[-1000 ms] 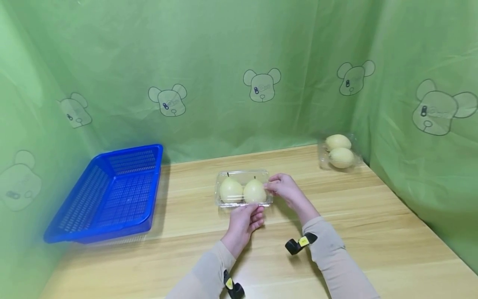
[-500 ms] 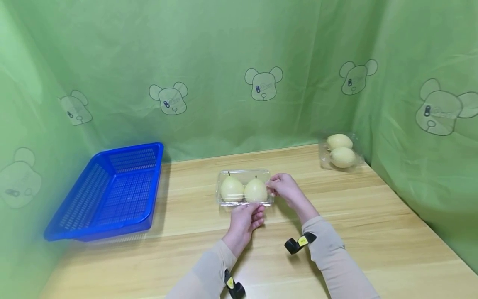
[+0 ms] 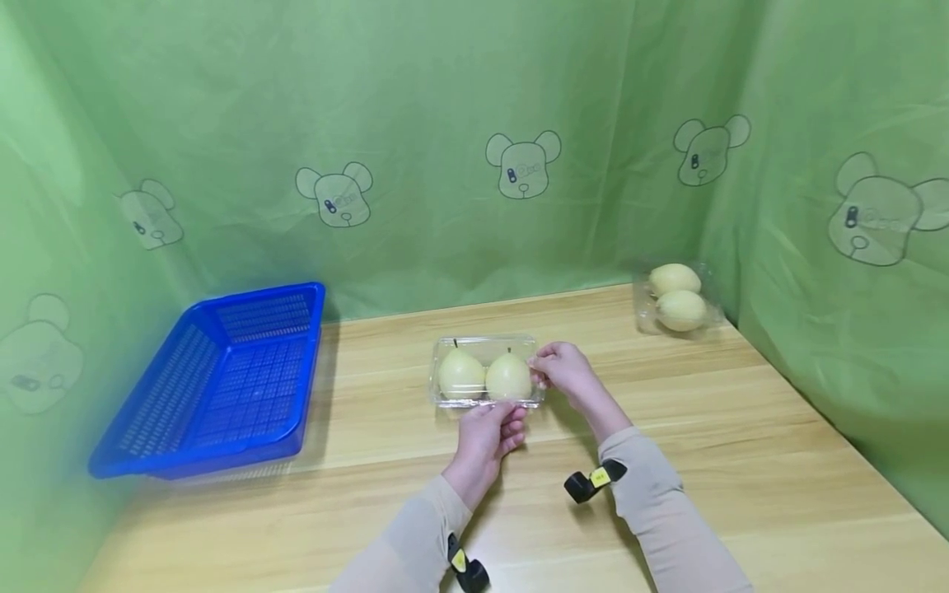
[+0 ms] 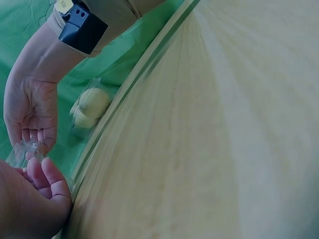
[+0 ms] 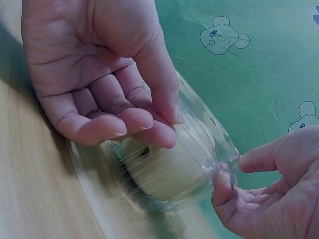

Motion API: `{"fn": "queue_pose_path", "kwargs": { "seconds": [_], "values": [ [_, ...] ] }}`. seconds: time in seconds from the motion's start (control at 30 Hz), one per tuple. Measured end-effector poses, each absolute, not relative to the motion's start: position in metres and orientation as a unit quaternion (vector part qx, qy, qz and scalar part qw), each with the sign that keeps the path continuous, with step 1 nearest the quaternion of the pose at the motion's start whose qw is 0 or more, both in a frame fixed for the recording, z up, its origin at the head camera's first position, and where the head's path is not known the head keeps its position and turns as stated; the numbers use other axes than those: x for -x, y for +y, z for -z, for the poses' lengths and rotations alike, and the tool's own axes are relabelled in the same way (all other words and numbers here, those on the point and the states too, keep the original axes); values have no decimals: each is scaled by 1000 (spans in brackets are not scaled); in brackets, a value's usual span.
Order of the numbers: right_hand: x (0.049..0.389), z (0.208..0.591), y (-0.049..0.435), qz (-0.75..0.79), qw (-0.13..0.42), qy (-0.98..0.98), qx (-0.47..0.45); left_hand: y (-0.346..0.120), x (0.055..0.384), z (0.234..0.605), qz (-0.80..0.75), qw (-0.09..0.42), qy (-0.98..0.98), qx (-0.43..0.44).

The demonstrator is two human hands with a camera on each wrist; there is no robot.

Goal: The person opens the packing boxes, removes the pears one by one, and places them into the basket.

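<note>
Two pale yellow pears (image 3: 461, 375) stand side by side in a clear plastic clamshell box (image 3: 485, 339) mid-table, lid over them, stems toward the back. My left hand (image 3: 483, 441) pinches the box's front edge between thumb and index finger, the other fingers loosely curled. With thumb and fingertips my right hand (image 3: 567, 371) pinches the box's right side. In the right wrist view, my left hand (image 5: 99, 74) comes from the upper left and my right hand (image 5: 279, 189) from the right, its fingertips on the plastic corner beside a pear (image 5: 169, 162).
A blue plastic basket (image 3: 200, 469) with slotted walls stands at the left. At the back right corner lies another clear box holding two pale yellow fruits (image 3: 680, 310). A green curtain (image 3: 423, 247) with printed bear faces encloses the wooden table (image 3: 741, 461) behind and at both sides.
Hands and box keep their positions, both hands still at the same edges of the box. The whole head view has shifted very slightly.
</note>
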State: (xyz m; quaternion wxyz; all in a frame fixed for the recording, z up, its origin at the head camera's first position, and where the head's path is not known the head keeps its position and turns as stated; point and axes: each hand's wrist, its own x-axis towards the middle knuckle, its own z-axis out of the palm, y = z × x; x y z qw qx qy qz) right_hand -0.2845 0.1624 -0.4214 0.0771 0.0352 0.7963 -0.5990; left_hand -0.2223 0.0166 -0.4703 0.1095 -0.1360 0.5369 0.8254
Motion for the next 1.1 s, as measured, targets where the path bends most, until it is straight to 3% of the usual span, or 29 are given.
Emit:
{"fn": "queue_pose_path", "kwargs": {
  "seconds": [0.8, 0.93, 1.1],
  "values": [
    [289, 417, 164, 652, 117, 748, -31, 25, 222, 472, -827, 114, 535, 130],
    [290, 415, 166, 651, 132, 747, -30, 22, 222, 471, -824, 132, 537, 126],
    [290, 412, 170, 633, 144, 760, -23, 15, 224, 467, -807, 195, 548, 105]
  ]
}}
